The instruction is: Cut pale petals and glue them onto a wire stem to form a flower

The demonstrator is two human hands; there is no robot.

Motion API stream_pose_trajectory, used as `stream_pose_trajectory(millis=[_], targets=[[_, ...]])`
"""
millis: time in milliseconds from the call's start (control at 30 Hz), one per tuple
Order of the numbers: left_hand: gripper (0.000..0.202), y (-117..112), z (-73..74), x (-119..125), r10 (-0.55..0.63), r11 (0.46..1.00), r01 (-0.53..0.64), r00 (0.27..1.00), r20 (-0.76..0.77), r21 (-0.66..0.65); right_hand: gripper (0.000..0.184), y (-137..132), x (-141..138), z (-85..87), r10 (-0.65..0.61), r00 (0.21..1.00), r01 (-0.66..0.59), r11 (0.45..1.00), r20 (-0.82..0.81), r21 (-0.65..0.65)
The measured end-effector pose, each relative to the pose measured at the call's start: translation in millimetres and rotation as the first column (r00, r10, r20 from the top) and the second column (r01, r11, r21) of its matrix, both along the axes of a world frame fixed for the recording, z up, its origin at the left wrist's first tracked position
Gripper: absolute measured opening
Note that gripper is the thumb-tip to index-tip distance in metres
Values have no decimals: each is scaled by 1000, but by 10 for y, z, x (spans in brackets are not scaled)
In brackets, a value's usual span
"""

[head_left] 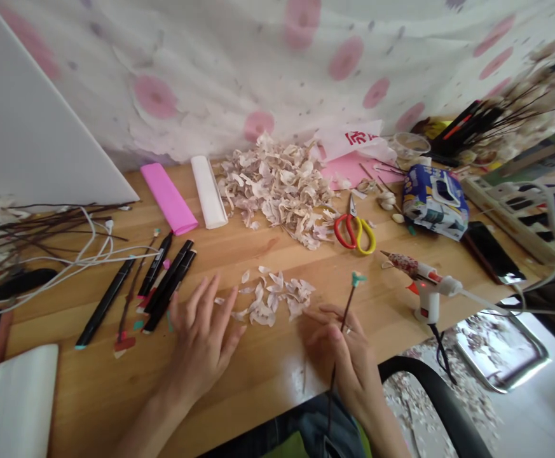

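My right hand [341,353] pinches a thin dark stick [346,306] with a teal tip, held upright over the wooden table's [267,375] front edge. My left hand [204,336] lies flat with its fingers spread, reaching toward a small scatter of pale petal-like flakes [271,297] between the two hands. A much larger heap of the same flakes [280,186] lies further back.
Several black marker pens [163,283] lie left. Pink [168,197] and white [208,191] rolls sit at the back. Red-and-yellow scissors [354,230], a white glue gun [423,286], a tissue pack [434,200], a phone [491,252], cables [67,254] and twigs surround the work area.
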State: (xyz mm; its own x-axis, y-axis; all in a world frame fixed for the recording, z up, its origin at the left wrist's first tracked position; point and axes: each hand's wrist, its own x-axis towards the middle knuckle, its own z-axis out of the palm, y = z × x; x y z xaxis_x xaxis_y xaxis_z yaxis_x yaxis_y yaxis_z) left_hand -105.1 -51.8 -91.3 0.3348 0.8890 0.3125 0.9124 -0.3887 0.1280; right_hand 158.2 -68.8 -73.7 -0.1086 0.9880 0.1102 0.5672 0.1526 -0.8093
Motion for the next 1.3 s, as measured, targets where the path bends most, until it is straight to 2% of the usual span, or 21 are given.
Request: stream_pose_trajectory(millis=[167,233,333,433,533,600,733,867,1033,1100,1233,1300], targets=[[50,-36,46,200,-151,984,149,988,-11,-96,44,5,-33,-1,11,999,-12,1000,48,13],[48,-60,61,199,-206,973,205,978,-2,-103,44,-25,-59,11,20,998,-20,1000,57,-18],[49,-66,80,161,-246,966,248,968,38,-77,47,-60,-72,37,-21,1000,21,1000,-17,-22],[50,-15,86,203,-251,962,257,965,73,-89,49,24,-85,34,-38,995,38,999,-93,-5],[49,75,81,315,-251,955,260,965,82,-143,49,178,-86,-2,-32,996,33,999,-88,4],[48,138,81,369,-222,959,235,971,91,-160,49,237,-57,-20,-75,994,78,996,-82,35],[47,257,85,382,-159,972,177,980,123,-156,48,206,44,-35,-178,976,192,975,-122,114],[44,408,60,398,-177,968,190,980,93,-164,49,158,83,-95,-183,972,201,972,-145,121],[49,566,54,459,-129,983,137,989,70,-119,51,146,74,-193,-227,949,266,948,-219,173],[47,559,63,475,-160,980,166,985,71,-105,51,148,79,-204,-224,953,261,950,-206,173],[45,482,51,530,-255,958,260,965,59,-122,46,176,81,-205,-162,984,171,976,-74,135],[46,471,45,578,-271,953,277,960,64,-120,42,177,73,-214,-166,986,169,977,-30,127]])
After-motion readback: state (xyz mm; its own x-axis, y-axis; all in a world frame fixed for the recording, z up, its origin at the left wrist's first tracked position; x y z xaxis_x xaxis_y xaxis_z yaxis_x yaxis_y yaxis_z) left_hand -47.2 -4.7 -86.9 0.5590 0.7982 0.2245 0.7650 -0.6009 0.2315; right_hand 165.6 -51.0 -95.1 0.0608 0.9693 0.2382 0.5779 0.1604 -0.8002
